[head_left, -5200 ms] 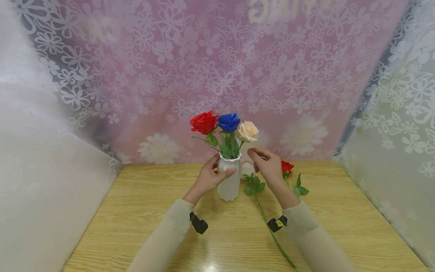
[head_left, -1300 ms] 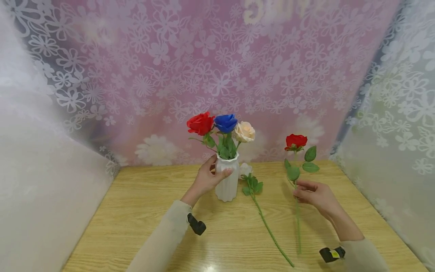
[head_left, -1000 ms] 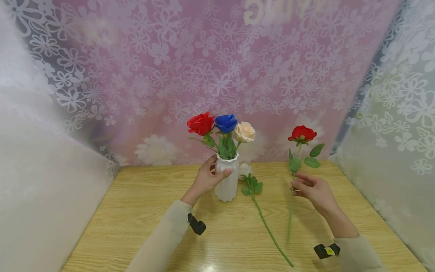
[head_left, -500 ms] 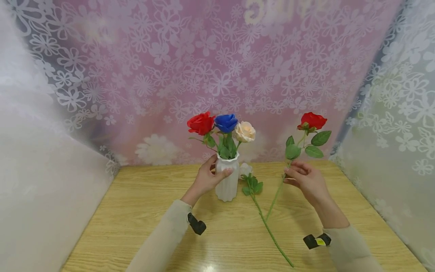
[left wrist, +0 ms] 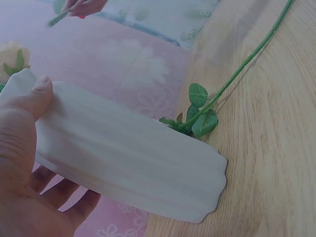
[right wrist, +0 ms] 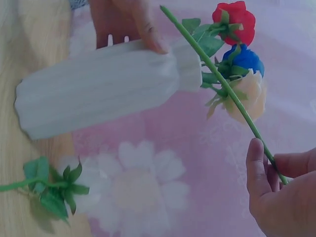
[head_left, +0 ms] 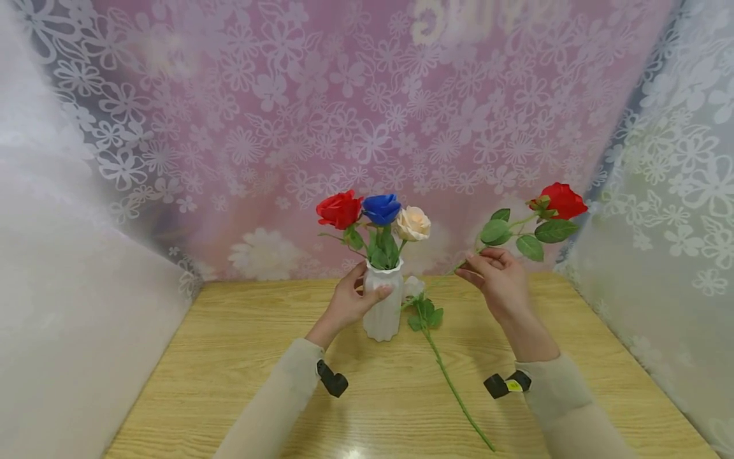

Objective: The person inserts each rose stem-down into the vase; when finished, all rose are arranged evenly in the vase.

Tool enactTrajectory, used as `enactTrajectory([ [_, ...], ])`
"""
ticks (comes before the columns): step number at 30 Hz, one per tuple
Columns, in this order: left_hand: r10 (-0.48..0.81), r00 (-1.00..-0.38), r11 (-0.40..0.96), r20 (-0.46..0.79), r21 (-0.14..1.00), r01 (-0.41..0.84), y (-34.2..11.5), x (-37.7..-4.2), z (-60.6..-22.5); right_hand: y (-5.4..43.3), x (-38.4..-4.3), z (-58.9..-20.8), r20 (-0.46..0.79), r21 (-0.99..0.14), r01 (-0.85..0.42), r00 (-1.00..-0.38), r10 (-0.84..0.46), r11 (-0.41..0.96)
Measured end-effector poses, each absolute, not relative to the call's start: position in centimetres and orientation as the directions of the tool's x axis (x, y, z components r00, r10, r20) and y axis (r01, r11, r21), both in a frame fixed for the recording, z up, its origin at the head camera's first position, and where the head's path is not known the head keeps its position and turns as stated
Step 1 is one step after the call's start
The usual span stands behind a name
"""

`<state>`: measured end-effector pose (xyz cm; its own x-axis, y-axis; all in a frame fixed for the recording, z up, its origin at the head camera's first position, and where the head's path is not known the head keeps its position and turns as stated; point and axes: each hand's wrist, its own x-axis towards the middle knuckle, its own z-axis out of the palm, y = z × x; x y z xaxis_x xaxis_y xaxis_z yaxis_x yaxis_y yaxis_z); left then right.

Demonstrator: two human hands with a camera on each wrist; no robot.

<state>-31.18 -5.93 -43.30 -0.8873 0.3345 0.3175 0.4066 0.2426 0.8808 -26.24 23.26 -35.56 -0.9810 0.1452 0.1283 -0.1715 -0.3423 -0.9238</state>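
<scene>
A white fluted vase (head_left: 382, 312) stands upright on the table, holding a red rose (head_left: 339, 209), a blue rose (head_left: 381, 209) and a cream rose (head_left: 414, 223). My left hand (head_left: 351, 305) grips the vase near its neck, thumb across the front. To the right, my right hand (head_left: 497, 280) pinches the green stem (right wrist: 224, 84) of a second red rose (head_left: 563, 201). That rose is tilted, bloom up to the right, its stem end slanting down left towards the vase. In the right wrist view the stem crosses in front of the vased blooms.
A white rose (head_left: 414, 287) lies on the wooden table (head_left: 258, 357) just right of the vase, its long stem (head_left: 459, 398) running towards the near edge. Behind the table hangs a pink floral backdrop (head_left: 367, 127), with pale floral sheets at both sides.
The right hand has picked up the second red rose, raised it and moved left towards the vase. The rose has tipped from upright to slanting right. The left hand stays on the vase.
</scene>
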Motion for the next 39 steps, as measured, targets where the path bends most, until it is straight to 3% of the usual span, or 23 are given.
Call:
enactTrajectory([
  [6,0.34,-0.882,0.236,0.328,0.878,0.417,-5.9,-31.1,-43.2,22.6,-26.6,-34.8,0.134,-0.853,-0.216,-0.971,0.199,-0.476],
  [14,0.33,-0.896,0.249,0.298,0.888,0.387,-6.0,-31.2,-43.3,22.2,-27.2,-33.8,0.154,-0.802,-0.305,-0.937,0.314,-0.514],
  [21,0.328,-0.896,0.245,0.3,0.889,0.388,-6.0,-31.2,-43.3,21.2,-27.5,-33.7,0.147,-0.844,-0.304,-0.923,0.355,-0.443],
  [30,0.326,-0.894,0.229,0.309,0.891,0.392,-5.9,-31.3,-43.4,19.8,-27.9,-33.3,0.237,-0.88,-0.35,-0.91,0.341,-0.321],
  [39,0.328,-0.892,0.245,0.311,0.884,0.398,-5.9,-31.2,-43.3,17.7,-28.0,-33.4,0.303,-0.9,-0.362,-0.92,0.248,-0.243],
])
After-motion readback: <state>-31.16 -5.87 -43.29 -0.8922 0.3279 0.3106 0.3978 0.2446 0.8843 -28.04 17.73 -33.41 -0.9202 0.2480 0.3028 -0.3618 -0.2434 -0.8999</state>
